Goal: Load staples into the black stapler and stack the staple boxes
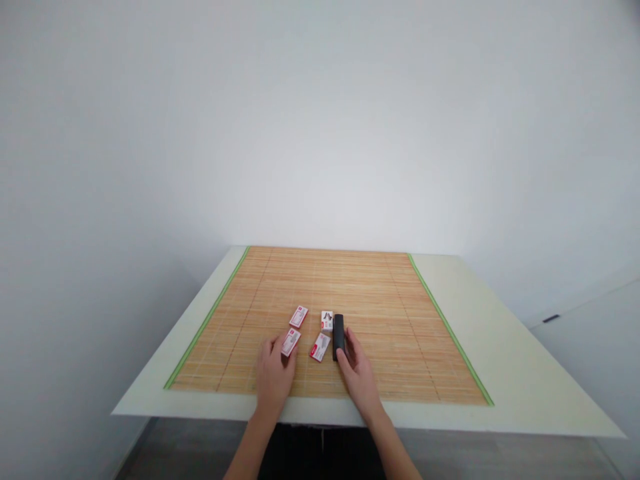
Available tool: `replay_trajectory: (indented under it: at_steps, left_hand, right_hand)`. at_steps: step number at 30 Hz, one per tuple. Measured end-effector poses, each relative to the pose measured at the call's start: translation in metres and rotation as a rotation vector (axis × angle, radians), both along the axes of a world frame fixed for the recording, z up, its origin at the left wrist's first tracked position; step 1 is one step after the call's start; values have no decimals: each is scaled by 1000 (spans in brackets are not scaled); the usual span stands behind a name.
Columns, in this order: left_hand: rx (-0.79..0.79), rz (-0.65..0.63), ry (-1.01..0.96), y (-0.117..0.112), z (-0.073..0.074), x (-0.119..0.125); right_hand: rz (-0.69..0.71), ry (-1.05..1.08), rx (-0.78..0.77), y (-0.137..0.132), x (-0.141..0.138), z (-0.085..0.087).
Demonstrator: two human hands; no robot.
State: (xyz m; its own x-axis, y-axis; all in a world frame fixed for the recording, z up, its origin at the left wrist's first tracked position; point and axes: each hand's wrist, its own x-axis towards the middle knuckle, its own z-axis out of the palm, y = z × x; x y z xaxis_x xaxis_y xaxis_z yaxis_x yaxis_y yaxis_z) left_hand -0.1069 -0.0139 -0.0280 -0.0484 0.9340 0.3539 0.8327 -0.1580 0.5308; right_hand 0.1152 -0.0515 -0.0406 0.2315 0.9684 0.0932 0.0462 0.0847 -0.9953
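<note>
Between the thumb and fingers of my left hand point(276, 373) is a small red-and-white box point(291, 342), its printed face up. My right hand point(361, 379) is closed on a long black stapler point(339, 333), thumb at its near end and fingers along its right side. Just beyond my left hand lies another red-and-white box point(299, 316). A third such box point(320, 347) rests at a tilt between my hands. Beside the stapler's far end is a white box point(327, 321) with a dark picture and a red patch. Print on the boxes is too small to read.
A bamboo mat point(330, 280) with green edging covers the middle of a white table point(505, 360). Pale walls point(320, 133) stand behind and at the sides. The table's front edge runs close to my body, above a grey floor point(475, 453).
</note>
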Motion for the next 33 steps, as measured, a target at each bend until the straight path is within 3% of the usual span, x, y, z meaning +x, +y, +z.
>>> replay_trajectory:
  at_steps: [4, 7, 11, 16, 20, 24, 26, 30, 33]
  left_hand:
    - [-25, 23, 99, -27, 1, -9]
    - [-6, -32, 101, -30, 12, 6]
    - [-39, -281, 97, -17, 27, 48]
    - [-86, -350, 65, 7, 31, 88]
    - [-82, -322, 67, 6, 24, 88]
    - [-115, -224, 77, -18, 16, 75]
    - [-139, -272, 68, -33, 17, 72]
    - [-162, -436, 54, -51, 25, 72]
    - [-115, -413, 68, -53, 27, 73]
  right_hand:
    - [-56, -206, 12, 0, -8, -4]
    - [-101, -352, 7, -1, -10, -4]
    - [-93, -395, -1, -4, -12, -1]
    - [-117, -376, 5, -11, -11, 0]
    - [-158, -361, 0, -22, 0, 1]
    - [-193, -470, 49, -24, 27, 7]
    - [-151, -533, 55, -17, 43, 13]
    - [72, -560, 35, 13, 62, 25]
    - [169, -562, 36, 35, 64, 31]
